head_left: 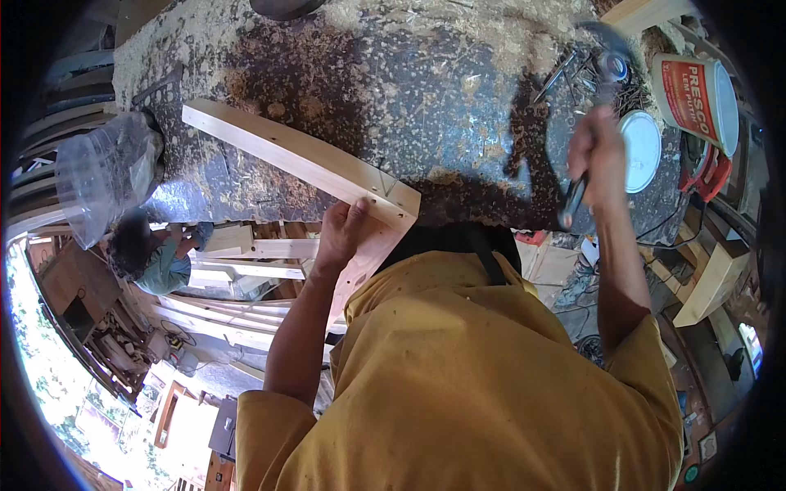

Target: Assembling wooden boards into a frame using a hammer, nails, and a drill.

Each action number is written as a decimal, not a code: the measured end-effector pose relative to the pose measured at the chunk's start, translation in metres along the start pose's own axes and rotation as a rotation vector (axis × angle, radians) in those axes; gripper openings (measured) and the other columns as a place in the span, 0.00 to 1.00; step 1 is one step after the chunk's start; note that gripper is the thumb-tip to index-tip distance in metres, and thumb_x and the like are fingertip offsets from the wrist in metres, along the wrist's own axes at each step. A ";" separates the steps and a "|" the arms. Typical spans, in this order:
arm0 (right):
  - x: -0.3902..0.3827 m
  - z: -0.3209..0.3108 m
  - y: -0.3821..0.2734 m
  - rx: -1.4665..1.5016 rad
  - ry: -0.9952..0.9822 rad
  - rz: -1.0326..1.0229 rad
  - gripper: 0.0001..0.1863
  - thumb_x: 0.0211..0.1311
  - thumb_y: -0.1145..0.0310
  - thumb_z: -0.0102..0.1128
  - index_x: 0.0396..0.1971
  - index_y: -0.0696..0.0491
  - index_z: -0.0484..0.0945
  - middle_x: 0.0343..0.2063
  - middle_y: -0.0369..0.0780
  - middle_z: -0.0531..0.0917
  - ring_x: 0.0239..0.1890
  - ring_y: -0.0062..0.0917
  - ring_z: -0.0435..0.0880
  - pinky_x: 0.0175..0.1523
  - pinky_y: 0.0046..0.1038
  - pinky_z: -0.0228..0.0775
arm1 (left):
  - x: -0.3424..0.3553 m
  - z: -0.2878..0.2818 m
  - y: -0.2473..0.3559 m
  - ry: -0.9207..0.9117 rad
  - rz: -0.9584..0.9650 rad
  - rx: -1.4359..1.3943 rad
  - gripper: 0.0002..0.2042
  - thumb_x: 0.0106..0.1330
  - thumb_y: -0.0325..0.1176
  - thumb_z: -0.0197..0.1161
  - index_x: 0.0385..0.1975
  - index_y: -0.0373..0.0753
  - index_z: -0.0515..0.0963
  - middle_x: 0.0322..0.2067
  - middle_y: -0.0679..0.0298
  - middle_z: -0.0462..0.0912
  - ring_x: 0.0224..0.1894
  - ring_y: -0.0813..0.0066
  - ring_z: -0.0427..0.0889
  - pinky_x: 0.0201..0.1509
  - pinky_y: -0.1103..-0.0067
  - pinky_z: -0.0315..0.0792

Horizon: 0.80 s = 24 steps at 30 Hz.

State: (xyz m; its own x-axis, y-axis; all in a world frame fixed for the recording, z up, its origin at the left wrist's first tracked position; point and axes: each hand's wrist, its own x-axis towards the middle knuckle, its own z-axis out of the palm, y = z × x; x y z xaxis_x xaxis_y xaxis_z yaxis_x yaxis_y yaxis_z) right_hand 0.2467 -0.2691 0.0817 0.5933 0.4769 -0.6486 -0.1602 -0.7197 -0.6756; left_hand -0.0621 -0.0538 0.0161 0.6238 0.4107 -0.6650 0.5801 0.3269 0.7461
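My left hand (340,233) grips a pale wooden piece near its corner, thumb on top. A long beam (278,147) of it runs to the far left across the workbench. From the same corner a wider board (381,237) slopes down toward my body. Pencil-like lines and small dark holes mark the joint. My right hand (599,155), smeared by motion, is closed round a hammer (573,200) raised at the right of the bench. Its dark handle end points toward me and its head is blurred. Below it lie a heap of nails (588,82) and a slim metal rod (557,75).
A round white lid (642,152) and a white-and-red tub (696,98) stand at the right, by a red power tool (711,170). Sawdust coats the workbench (442,106). A clear plastic bag (110,168) hangs at its left edge. Beyond, another person (155,258) is near stacked timber (246,270).
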 end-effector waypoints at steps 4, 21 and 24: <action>-0.021 0.064 0.047 -0.586 -0.158 -0.618 0.09 0.60 0.71 0.46 0.34 0.57 0.76 0.25 0.42 0.77 0.32 0.28 0.78 0.40 0.29 0.70 | 0.013 -0.001 -0.004 -0.069 -0.014 -0.025 0.24 0.68 0.51 0.52 0.33 0.30 0.79 0.21 0.68 0.78 0.24 0.84 0.71 0.27 0.82 0.65; 0.017 -0.053 -0.004 0.474 0.195 -0.156 0.17 0.67 0.65 0.36 0.19 0.51 0.67 0.13 0.32 0.67 0.14 0.20 0.65 0.20 0.23 0.53 | 0.003 0.000 -0.021 0.064 0.064 -0.041 0.22 0.67 0.47 0.53 0.31 0.29 0.78 0.19 0.66 0.77 0.25 0.83 0.72 0.27 0.76 0.66; 0.014 0.002 0.114 0.430 0.520 -0.302 0.14 0.67 0.59 0.42 0.31 0.54 0.71 0.18 0.39 0.72 0.21 0.24 0.71 0.28 0.26 0.65 | 0.006 -0.005 -0.012 0.003 0.041 0.151 0.22 0.67 0.47 0.53 0.31 0.29 0.78 0.18 0.63 0.76 0.25 0.82 0.72 0.27 0.76 0.66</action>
State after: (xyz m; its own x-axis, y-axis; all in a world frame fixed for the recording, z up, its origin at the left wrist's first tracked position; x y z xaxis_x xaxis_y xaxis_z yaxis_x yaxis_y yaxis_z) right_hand 0.2352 -0.3434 -0.0054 0.9405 0.2454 -0.2350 -0.1625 -0.2826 -0.9454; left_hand -0.0679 -0.0506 0.0037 0.6474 0.4237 -0.6335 0.6263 0.1779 0.7590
